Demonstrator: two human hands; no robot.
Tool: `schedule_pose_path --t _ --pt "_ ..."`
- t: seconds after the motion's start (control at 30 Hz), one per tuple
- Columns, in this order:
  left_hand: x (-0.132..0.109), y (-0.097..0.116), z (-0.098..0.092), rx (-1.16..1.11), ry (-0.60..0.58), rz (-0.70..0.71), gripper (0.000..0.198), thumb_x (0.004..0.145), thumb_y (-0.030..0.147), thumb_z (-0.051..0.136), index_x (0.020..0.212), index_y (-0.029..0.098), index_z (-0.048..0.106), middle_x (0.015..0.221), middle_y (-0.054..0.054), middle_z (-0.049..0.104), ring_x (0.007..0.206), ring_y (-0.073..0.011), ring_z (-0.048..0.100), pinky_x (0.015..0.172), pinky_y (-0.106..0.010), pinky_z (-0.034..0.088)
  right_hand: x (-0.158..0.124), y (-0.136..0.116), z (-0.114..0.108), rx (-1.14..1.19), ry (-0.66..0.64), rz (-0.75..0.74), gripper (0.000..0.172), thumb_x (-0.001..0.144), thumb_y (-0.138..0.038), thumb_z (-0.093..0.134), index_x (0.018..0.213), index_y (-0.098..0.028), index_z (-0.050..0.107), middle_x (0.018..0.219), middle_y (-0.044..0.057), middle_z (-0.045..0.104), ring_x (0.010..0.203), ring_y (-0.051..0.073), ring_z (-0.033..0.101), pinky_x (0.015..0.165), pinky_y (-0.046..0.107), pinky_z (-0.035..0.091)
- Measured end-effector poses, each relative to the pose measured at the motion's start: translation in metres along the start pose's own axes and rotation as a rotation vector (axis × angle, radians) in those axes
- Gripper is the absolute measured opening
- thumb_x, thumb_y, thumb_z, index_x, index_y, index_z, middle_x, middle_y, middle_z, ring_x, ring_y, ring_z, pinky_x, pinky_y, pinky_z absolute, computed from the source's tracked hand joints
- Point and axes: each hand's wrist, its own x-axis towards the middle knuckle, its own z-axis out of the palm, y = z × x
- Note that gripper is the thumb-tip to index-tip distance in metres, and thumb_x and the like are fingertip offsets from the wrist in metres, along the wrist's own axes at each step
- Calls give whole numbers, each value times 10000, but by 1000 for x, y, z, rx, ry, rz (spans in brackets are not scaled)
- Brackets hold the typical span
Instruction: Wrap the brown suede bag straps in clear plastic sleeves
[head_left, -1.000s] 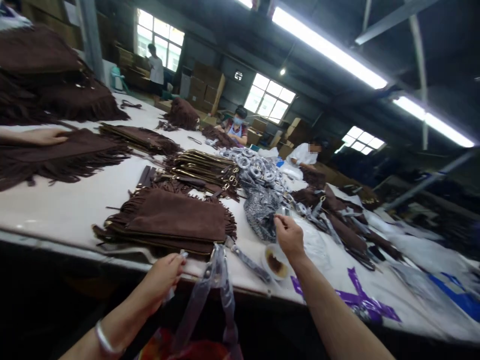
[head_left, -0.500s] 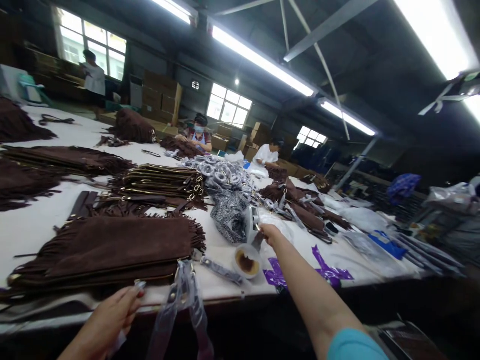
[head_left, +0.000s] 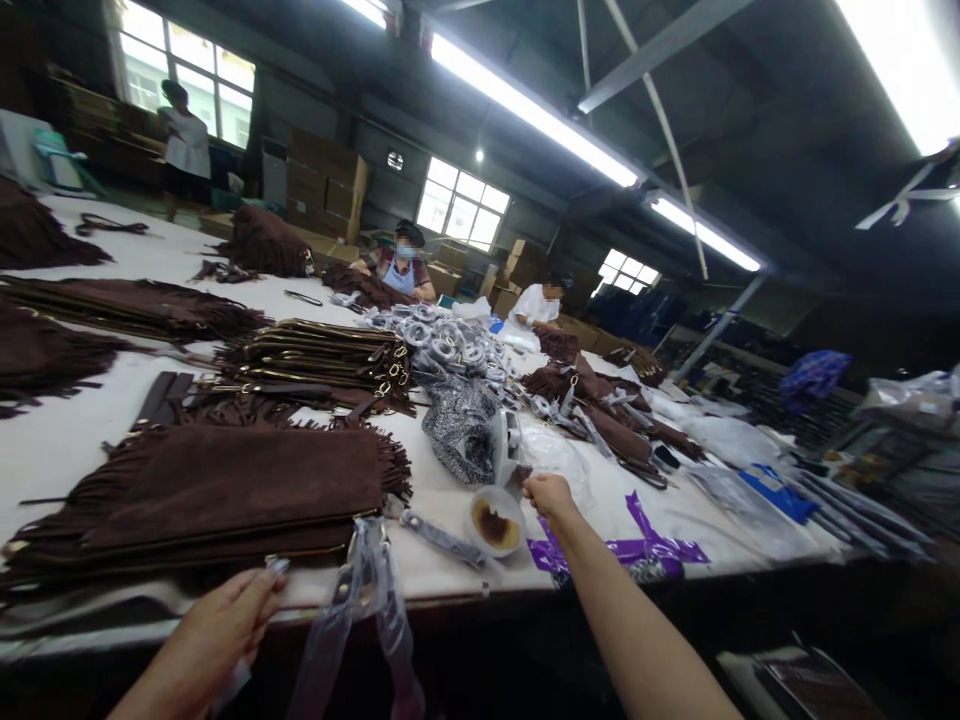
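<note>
The left hand (head_left: 232, 615) pinches clear plastic (head_left: 278, 566) at the surface's (head_left: 420, 578) near edge, before the fringed bag (head_left: 247, 485); the right hand (head_left: 549, 496) seems closed on a small strip (head_left: 523, 471) by the white device (head_left: 506, 447). Light pinches, clear of the stained dish (head_left: 495, 522), should serve.

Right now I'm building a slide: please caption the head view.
Left hand near flat brown fringed bags; right hand near a round, pale, brown-stained tub.

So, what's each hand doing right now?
Left hand: closed, holding crumpled translucent plastic wrapping.
Right hand: closed; whether it holds anything cannot be told.
</note>
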Motion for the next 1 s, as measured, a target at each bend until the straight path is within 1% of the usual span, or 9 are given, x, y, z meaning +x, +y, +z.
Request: schedule_pose_path --t 0.1,0.17,0.23,0.4,0.53,0.63,0.73,0.87,1.0 --pt "-8 8 -1 63 -29 14 455 701 617 505 760 175 592 485 76 381 403 -107 344 415 -219 212 -7 -5 -8 -121 -23 -76 175 616 -158 553 442 -161 573 437 33 550 502 139 512 477 228 322" --pt "-14 16 -3 231 45 135 369 785 506 446 667 183 582 496 44 431 449 -127 402 445 -237 250 -19 -16 -8 -158 -56 -166 201 681 -216 542 498 -166 610 516 42 600 583 153 546 527 230 351" --pt "-17 23 -4 413 101 248 327 826 380 425 595 190 557 545 5 522 550 -152 494 517 -251 308 -40 -33 3 -145 -163 -345 215 743 -306 543 620 -170 656 578 27 630 583 145 547 564 230 382" --pt "-20 24 -6 704 161 316 327 897 268 383 634 184 558 618 -37 604 618 -160 549 589 -266 330 -130 -98 71 6 -804 -608 276 805 -361 541 658 -155 650 562 -3 600 502 91 475 508 195 355" --pt "-27 22 -6 797 186 346 309 930 293 372 753 173 596 745 -80 659 711 -180 606 657 -276 369 -184 -143 136 86 -1022 -620 205 776 -272 561 648 -145 659 552 -16 607 474 67 438 483 176 334" --pt "-31 20 -8 812 167 347 284 936 287 364 815 178 597 796 -90 665 758 -194 624 679 -280 388 -197 -158 172 44 -1043 -611 191 760 -250 574 642 -140 676 517 -27 590 453 59 425 465 170 321" --pt "-32 14 -9 765 177 369 249 928 274 371 827 177 577 788 -109 649 744 -218 626 669 -296 394 -198 -163 192 -110 -950 -577 205 743 -233 585 586 -139 676 471 -29 562 443 66 440 460 183 320" --pt "-31 9 -9 656 207 391 220 918 303 389 810 189 543 745 -106 606 715 -244 609 659 -315 393 -197 -165 198 -267 -855 -573 243 725 -253 616 513 -143 664 397 -30 501 403 74 407 427 210 278" --pt "-33 12 -9 538 189 375 145 881 260 436 763 209 503 719 -66 548 706 -233 575 670 -308 377 -197 -167 198 -320 -820 -537 265 724 -320 635 527 -147 672 428 -15 539 414 77 432 418 207 278"
